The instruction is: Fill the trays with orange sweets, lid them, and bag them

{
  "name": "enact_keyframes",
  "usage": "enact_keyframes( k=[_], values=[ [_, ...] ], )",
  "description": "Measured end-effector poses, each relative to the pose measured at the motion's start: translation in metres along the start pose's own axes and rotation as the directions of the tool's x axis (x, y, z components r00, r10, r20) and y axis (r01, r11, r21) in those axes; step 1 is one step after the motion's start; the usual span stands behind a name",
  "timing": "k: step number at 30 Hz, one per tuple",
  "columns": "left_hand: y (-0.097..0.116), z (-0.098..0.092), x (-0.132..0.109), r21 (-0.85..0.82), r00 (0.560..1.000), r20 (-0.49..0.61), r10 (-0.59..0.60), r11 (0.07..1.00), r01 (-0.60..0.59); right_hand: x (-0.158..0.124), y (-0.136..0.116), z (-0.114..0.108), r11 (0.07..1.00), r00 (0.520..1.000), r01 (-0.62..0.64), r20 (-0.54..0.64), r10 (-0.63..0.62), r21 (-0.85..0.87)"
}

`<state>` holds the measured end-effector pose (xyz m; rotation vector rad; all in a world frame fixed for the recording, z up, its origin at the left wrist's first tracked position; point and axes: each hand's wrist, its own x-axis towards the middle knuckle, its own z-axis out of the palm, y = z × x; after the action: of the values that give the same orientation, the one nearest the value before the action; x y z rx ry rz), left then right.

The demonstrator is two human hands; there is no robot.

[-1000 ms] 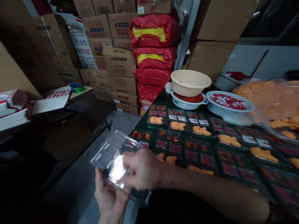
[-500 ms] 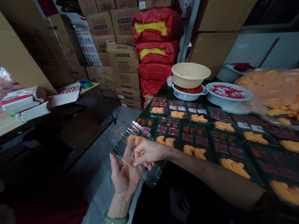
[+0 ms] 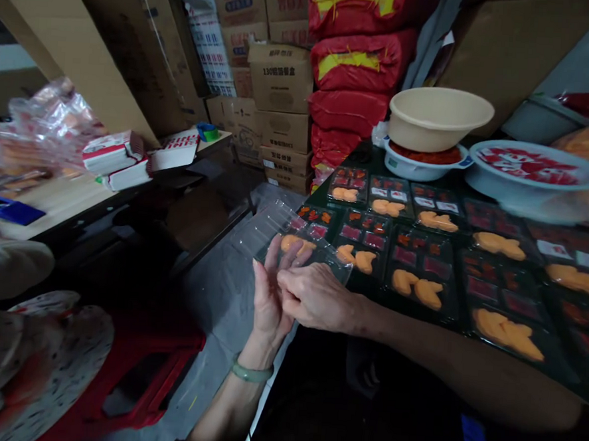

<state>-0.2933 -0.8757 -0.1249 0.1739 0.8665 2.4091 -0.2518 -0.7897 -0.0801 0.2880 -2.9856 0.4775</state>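
Note:
A clear plastic lid (image 3: pixel 269 229), see-through and ribbed at its far end, is tilted in front of me above the table's near left corner. My left hand (image 3: pixel 272 305), with a green bangle at the wrist, supports it from below. Its fingers show through the plastic and the thumb stands up at the left edge. Curled fingers of my right hand (image 3: pixel 322 299) grip the lid at its near side, close to the left palm. Just beyond is a dark tray (image 3: pixel 319 214) with orange pieces, red packets and small reddish pieces, partly seen through the lid.
Rows of filled trays (image 3: pixel 421 275) cover the dark table on the right. Behind them stand a cream basin (image 3: pixel 441 113) and a pale blue basin (image 3: pixel 531 185) of red packets. Left are a side table (image 3: pixel 66 196), a red stool (image 3: pixel 150 378) and part of another person (image 3: pixel 12 266).
The view has shifted left and down, bringing the stool and person into sight. My right hand has turned, its back now upward. The lid stays between both hands.

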Motion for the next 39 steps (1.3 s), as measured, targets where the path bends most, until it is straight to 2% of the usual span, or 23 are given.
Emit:
enact_keyframes(
  k=[5, 8, 14, 20, 24, 26, 31, 34, 37, 39],
  values=[
    [-0.004, -0.007, -0.003, -0.026, 0.994, 0.095, 0.059, 0.998, -0.056, -0.001, -0.004, 0.002, 0.998, 0.997, -0.029, -0.073, 0.033, 0.052],
    [-0.007, -0.008, -0.003, -0.002, 0.992, 0.103, 0.069, 0.998, -0.069, -0.005, -0.005, 0.003, 0.994, 0.993, -0.062, -0.099, 0.070, 0.089],
    [-0.017, -0.003, -0.005, 0.031, 0.992, 0.099, 0.078, 0.996, -0.081, -0.012, 0.005, -0.005, 0.974, 0.973, -0.039, -0.212, 0.088, 0.223],
    [-0.028, -0.003, -0.008, 0.182, 0.998, 0.029, 0.059, 0.981, -0.063, -0.019, 0.012, -0.014, 0.938, 0.947, -0.040, -0.286, 0.146, 0.345],
    [-0.032, -0.005, -0.006, 0.288, 0.997, 0.037, 0.064, 0.955, -0.072, -0.028, 0.012, -0.012, 0.927, 0.914, 0.018, -0.382, 0.138, 0.375],
    [-0.033, -0.008, -0.002, 0.341, 0.994, 0.050, 0.096, 0.934, -0.107, -0.037, 0.011, -0.017, 0.905, 0.886, 0.022, -0.428, 0.179, 0.424],
    [-0.023, -0.017, 0.014, 0.489, 0.985, 0.020, 0.172, 0.857, -0.160, -0.077, 0.025, -0.048, 0.803, 0.795, -0.026, -0.475, 0.378, 0.595],
    [-0.006, -0.023, 0.022, 0.569, 0.967, -0.033, 0.251, 0.800, -0.188, -0.095, 0.043, -0.059, 0.687, 0.743, -0.008, -0.456, 0.491, 0.727],
    [0.013, -0.032, 0.026, 0.546, 0.930, -0.121, 0.347, 0.806, -0.229, -0.088, 0.059, -0.052, 0.489, 0.725, 0.072, -0.382, 0.573, 0.869],
    [0.028, -0.041, 0.029, 0.534, 0.879, -0.211, 0.427, 0.804, -0.262, -0.067, 0.068, -0.041, 0.352, 0.735, 0.135, -0.332, 0.591, 0.926]
  ],
)
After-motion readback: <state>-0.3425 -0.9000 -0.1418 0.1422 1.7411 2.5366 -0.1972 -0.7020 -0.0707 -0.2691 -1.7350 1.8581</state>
